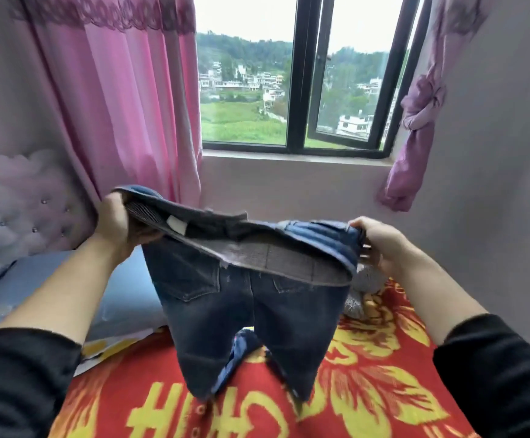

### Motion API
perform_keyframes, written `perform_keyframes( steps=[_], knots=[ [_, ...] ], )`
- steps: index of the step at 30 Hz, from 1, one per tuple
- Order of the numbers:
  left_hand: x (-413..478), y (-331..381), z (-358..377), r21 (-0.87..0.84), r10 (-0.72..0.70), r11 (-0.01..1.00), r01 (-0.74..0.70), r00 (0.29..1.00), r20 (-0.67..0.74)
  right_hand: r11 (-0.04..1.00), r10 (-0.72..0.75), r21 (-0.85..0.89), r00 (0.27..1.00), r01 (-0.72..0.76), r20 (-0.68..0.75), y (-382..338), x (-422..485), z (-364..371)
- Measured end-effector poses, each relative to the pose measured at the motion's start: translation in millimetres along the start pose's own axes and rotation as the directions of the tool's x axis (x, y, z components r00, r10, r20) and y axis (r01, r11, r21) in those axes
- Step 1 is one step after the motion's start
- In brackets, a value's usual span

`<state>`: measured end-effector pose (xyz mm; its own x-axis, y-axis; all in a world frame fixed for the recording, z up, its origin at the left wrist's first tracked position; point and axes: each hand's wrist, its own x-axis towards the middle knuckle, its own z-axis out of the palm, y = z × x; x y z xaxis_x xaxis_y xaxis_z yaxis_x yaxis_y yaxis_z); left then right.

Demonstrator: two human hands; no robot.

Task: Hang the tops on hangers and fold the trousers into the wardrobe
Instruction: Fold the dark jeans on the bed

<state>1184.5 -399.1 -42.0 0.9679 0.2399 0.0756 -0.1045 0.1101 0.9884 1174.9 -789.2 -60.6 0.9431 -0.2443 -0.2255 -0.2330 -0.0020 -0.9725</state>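
A pair of dark blue denim trousers (226,314) hangs in the air above the bed, waistband up and spread wide, back pockets facing me. My left hand (117,224) grips the left end of the waistband. At the other end, my right hand (374,240) holds the waistband too. The two legs dangle down and their hems touch the red and yellow blanket (368,374). No hangers or wardrobe are in view.
A grey fuzzy item (363,290) lies on the blanket behind the trousers. A blue pillow (121,298) and a padded headboard (17,210) are at the left. Pink curtains (115,99) and a window (295,74) fill the wall ahead.
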Motion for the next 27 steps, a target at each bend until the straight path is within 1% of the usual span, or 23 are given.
perform_keyframes(
  steps=[2, 3, 4, 6, 8, 9, 11, 12, 13, 14, 15, 16, 17, 18, 20, 22, 23, 25, 27],
  knots=[
    [12.8, -16.3, 7.7, 0.233, -0.165, 0.958, 0.165, 0.986, -0.023, 0.993, 0.096, -0.065, 0.995, -0.095, 0.015, 13.1, 12.6, 5.0],
    [17.3, -23.3, 13.4, 0.300, -0.231, 0.926, 0.231, 0.972, -0.037, 0.987, 0.139, -0.079, 0.990, -0.137, 0.013, 18.3, 19.3, 8.2],
    [21.2, -29.5, 20.2, 0.329, -0.285, 0.900, 0.286, 0.957, -0.053, 0.981, 0.174, -0.089, 0.985, -0.172, 0.007, 21.9, 26.1, 12.6],
    [26.4, -38.1, 36.3, 0.323, -0.363, 0.874, 0.362, 0.930, -0.059, 0.972, 0.219, -0.095, 0.975, -0.216, 0.024, 24.2, 40.9, 21.8],
    [31.4, -39.3, 54.3, 0.268, -0.406, 0.881, 0.389, 0.914, 0.007, 0.976, 0.216, 0.003, 0.972, -0.217, 0.092, 19.2, 55.0, 30.7],
    [35.5, -36.0, 62.9, 0.223, -0.400, 0.898, 0.379, 0.915, 0.052, 0.980, 0.175, 0.080, 0.978, -0.185, 0.115, 12.6, 62.1, 34.2],
    [53.4, -22.3, 76.3, 0.078, -0.320, 0.947, 0.313, 0.941, 0.108, 0.974, 0.018, 0.224, 0.995, -0.040, 0.102, -9.9, 74.9, 38.1],
    [65.0, -11.3, 82.5, -0.051, -0.258, 0.963, 0.265, 0.960, 0.107, 0.960, -0.064, 0.277, 0.995, 0.040, 0.080, -24.9, 80.1, 38.4],
    [76.3, 2.5, 88.4, -0.224, -0.186, 0.953, 0.203, 0.978, 0.094, 0.938, -0.138, 0.328, 0.988, 0.108, 0.071, -41.5, 84.0, 38.4],
    [86.9, 18.2, 94.1, -0.415, -0.101, 0.901, 0.124, 0.992, 0.077, 0.910, -0.208, 0.381, 0.975, 0.164, 0.077, -59.2, 86.1, 37.9],
    [94.5, 35.0, 98.2, -0.577, -0.012, 0.815, 0.044, 0.998, 0.060, 0.875, -0.278, 0.435, 0.956, 0.212, 0.091, -76.9, 86.5, 37.2],
    [99.8, 51.3, 101.0, -0.695, 0.073, 0.719, -0.013, 0.996, 0.056, 0.835, -0.348, 0.486, 0.932, 0.259, 0.100, -93.9, 84.6, 36.7],
    [102.9, 65.4, 101.8, -0.771, 0.150, 0.635, -0.047, 0.987, 0.062, 0.786, -0.412, 0.541, 0.906, 0.299, 0.098, -110.5, 80.7, 36.1],
    [104.2, 77.5, 101.5, -0.819, 0.226, 0.570, -0.064, 0.971, 0.082, 0.736, -0.462, 0.595, 0.883, 0.324, 0.090, -124.6, 74.7, 35.0],
    [99.9, 93.3, 97.3, -0.877, 0.374, 0.477, -0.058, 0.916, 0.143, 0.645, -0.521, 0.686, 0.850, 0.335, 0.075, -143.1, 60.6, 30.3],
    [91.2, 97.8, 87.5, -0.891, 0.461, 0.448, -0.072, 0.873, 0.161, 0.597, -0.551, 0.728, 0.832, 0.337, 0.067, -146.8, 47.0, 23.8],
    [86.8, 95.5, 80.2, -0.886, 0.467, 0.455, -0.093, 0.872, 0.148, 0.596, -0.556, 0.726, 0.829, 0.343, 0.066, -143.8, 40.7, 21.3],
    [73.2, 77.3, 65.9, -0.858, 0.446, 0.496, -0.134, 0.887, 0.119, 0.627, -0.547, 0.704, 0.832, 0.334, 0.093, -126.3, 30.2, 17.2],
    [58.8, 44.3, 52.7, -0.851, 0.387, 0.514, -0.107, 0.914, 0.119, 0.677, -0.501, 0.671, 0.858, 0.304, 0.116, -97.7, 22.2, 14.3]
  ],
)
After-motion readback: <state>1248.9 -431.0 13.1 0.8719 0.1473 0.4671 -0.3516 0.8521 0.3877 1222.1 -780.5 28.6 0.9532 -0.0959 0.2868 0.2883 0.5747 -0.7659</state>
